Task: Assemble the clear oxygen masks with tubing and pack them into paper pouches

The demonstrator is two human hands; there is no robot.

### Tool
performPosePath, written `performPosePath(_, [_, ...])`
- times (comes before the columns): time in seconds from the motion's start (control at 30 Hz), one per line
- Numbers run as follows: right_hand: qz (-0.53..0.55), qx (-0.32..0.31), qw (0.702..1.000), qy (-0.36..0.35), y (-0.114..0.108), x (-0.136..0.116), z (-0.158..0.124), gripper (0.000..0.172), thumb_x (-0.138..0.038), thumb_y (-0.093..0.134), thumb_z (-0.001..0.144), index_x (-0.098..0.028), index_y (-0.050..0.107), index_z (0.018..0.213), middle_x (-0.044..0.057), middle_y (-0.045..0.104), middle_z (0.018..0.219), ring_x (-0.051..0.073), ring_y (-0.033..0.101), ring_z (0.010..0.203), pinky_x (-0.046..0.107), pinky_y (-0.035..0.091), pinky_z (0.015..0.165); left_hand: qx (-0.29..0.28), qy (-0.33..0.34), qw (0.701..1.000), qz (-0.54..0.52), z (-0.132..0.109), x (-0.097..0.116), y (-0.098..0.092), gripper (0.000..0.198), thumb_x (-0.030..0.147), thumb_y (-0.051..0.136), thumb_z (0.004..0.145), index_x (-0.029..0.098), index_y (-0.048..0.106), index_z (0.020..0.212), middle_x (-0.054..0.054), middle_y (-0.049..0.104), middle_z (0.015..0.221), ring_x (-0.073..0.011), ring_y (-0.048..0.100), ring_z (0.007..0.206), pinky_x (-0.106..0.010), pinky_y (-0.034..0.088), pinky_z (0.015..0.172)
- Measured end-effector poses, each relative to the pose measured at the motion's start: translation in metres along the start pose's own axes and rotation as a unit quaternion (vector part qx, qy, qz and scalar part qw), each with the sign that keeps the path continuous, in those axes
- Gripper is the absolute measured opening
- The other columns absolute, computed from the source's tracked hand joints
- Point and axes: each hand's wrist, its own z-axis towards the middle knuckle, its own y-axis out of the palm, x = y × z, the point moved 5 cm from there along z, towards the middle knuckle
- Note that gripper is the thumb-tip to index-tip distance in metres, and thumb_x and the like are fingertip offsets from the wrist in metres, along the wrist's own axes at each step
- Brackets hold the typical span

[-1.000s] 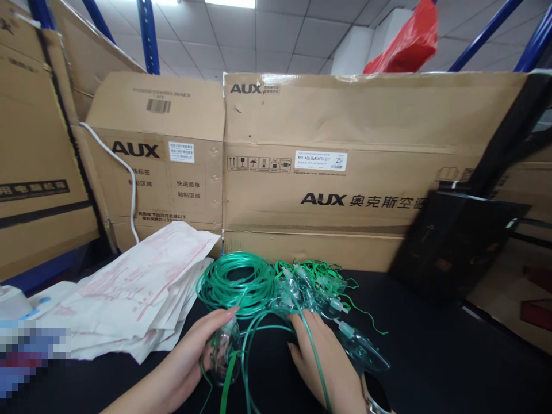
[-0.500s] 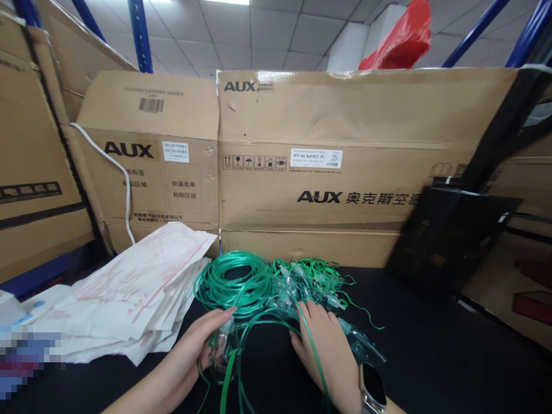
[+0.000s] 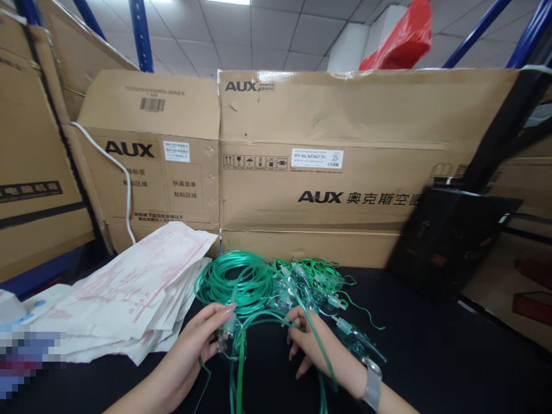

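My left hand (image 3: 202, 339) is closed round a clear oxygen mask (image 3: 229, 333) with a green strap (image 3: 241, 376) hanging from it. My right hand (image 3: 311, 339) pinches a loop of thin green tubing (image 3: 267, 317) between thumb and forefinger; its other fingers curl loosely, and a strand of tubing crosses its back. Just beyond both hands lies a thick coil of green tubing (image 3: 211, 282). To its right is a heap of clear masks (image 3: 287, 287) tangled with green straps (image 3: 317, 267). A clear green-tinted mask (image 3: 360, 342) rests beside my right wrist.
Left of the coil, white printed bags (image 3: 138, 287) lie stacked on the black table surface (image 3: 431, 356). A tall cardboard box (image 3: 366, 126) and a smaller carton panel (image 3: 150, 126) wall off the back. A dark box-like object (image 3: 448, 241) stands at the right.
My right hand has turned over from lying back-up on the tubing to pinching it. The mask in my left hand has rotated slightly, and its strap now hangs straighter.
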Motion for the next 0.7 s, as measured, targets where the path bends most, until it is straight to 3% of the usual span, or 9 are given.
performPosePath(0.1, [0.161,-0.027,0.985,0.059,0.001,-0.002,-0.001,0.014,-0.024,0.049,0.07,-0.019,0.042,0.082,-0.005,0.049,0.063,0.006,0.045,0.04,0.012,0.03,0.029,-0.01,0.042,0.999,0.021,-0.002,0.004,0.0,0.017,0.031,0.069,0.065,0.018,0.059,0.072,0.001,0.057,0.073,-0.0109,0.052,0.068,-0.02,0.041,0.064])
performPosePath(0.2, [0.19,-0.034,0.979,0.067,-0.001,-0.006,-0.003,0.015,-0.03,0.054,0.071,-0.019,0.045,0.073,-0.011,0.036,0.048,0.002,0.022,0.033,0.01,0.014,0.028,0.005,0.05,0.999,0.007,-0.003,0.006,0.0,0.018,0.03,0.069,0.065,0.017,0.057,0.064,0.003,0.055,0.065,-0.0093,0.05,0.062,-0.019,0.041,0.06])
performPosePath(0.27, [0.174,-0.03,0.982,0.062,-0.003,-0.008,-0.002,0.016,-0.034,0.054,0.072,-0.019,0.048,0.074,-0.013,0.025,0.041,0.002,0.014,0.032,0.012,0.011,0.029,0.044,0.038,0.998,-0.025,-0.003,0.007,-0.001,0.023,0.032,0.069,0.064,0.017,0.054,0.057,0.005,0.052,0.057,-0.0085,0.048,0.056,-0.018,0.04,0.055])
performPosePath(0.33, [0.139,-0.01,0.99,0.034,-0.006,-0.012,-0.002,0.017,-0.034,0.055,0.072,-0.018,0.054,0.076,-0.013,0.022,0.038,0.003,0.015,0.032,0.014,0.012,0.03,0.086,0.028,0.995,-0.052,-0.004,0.008,-0.003,0.022,0.033,0.07,0.061,0.017,0.055,0.057,0.006,0.051,0.052,-0.008,0.048,0.049,-0.018,0.038,0.05])
performPosePath(0.5, [0.1,0.099,0.981,-0.135,-0.018,-0.033,-0.008,0.011,-0.028,0.063,0.065,-0.017,0.063,0.063,-0.003,0.048,0.05,0.009,0.042,0.047,0.017,0.026,0.038,0.112,0.06,0.989,-0.076,-0.002,0.015,-0.014,0.016,0.026,0.07,0.059,0.016,0.057,0.059,0.008,0.053,0.046,-0.0065,0.047,0.041,-0.016,0.036,0.044])
performPosePath(0.7, [0.274,0.241,0.918,-0.158,-0.037,-0.028,-0.019,0.028,-0.04,0.058,0.073,-0.019,0.058,0.091,-0.011,0.025,0.043,0.005,0.022,0.036,0.017,0.02,0.033,0.134,0.074,0.977,-0.149,0.0,0.015,-0.025,0.016,0.028,0.067,0.063,0.019,0.059,0.074,0.009,0.051,0.048,-0.0065,0.045,0.038,-0.019,0.039,0.041])
